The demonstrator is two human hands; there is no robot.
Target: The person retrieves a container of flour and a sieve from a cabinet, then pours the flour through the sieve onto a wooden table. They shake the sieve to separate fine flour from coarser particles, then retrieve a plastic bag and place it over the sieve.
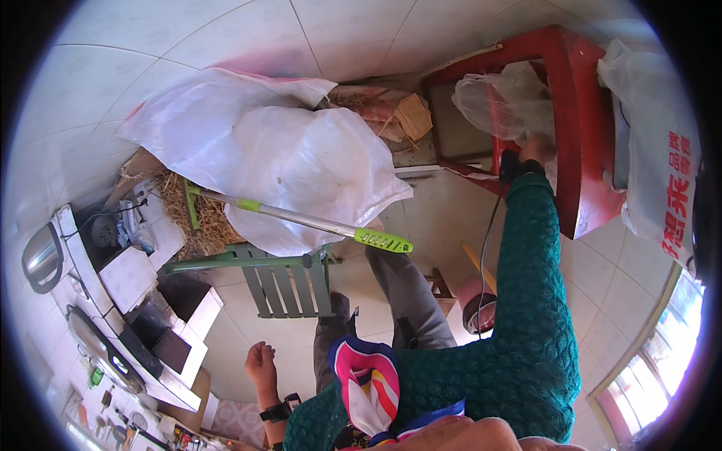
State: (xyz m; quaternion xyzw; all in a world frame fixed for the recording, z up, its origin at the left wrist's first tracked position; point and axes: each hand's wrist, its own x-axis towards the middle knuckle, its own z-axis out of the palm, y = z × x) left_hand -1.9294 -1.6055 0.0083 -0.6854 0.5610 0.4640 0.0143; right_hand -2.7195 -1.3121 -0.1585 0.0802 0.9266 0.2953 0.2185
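My right hand (pixel 536 150) reaches into a red open-fronted stand (pixel 584 124) and touches a crumpled clear plastic bag (pixel 496 104). The hand is blurred and its fingers are hidden, so its grip is unclear. A dark strap circles that wrist, and a thin cable (pixel 489 242) hangs below it. Low on the left, beside my body, my left hand (pixel 262 362) has its fingers loosely curled with nothing visible in them. A black wrist strap (pixel 276 411) is on that arm.
White plastic sheeting (pixel 304 163) and straw (pixel 194 217) lie ahead. Across them extends a silver pole with green grips (pixel 307 219), above a green slatted folding stool (pixel 287 287). A tiled stove (pixel 127 279) stands left; a printed plastic bag (pixel 648 135) hangs right.
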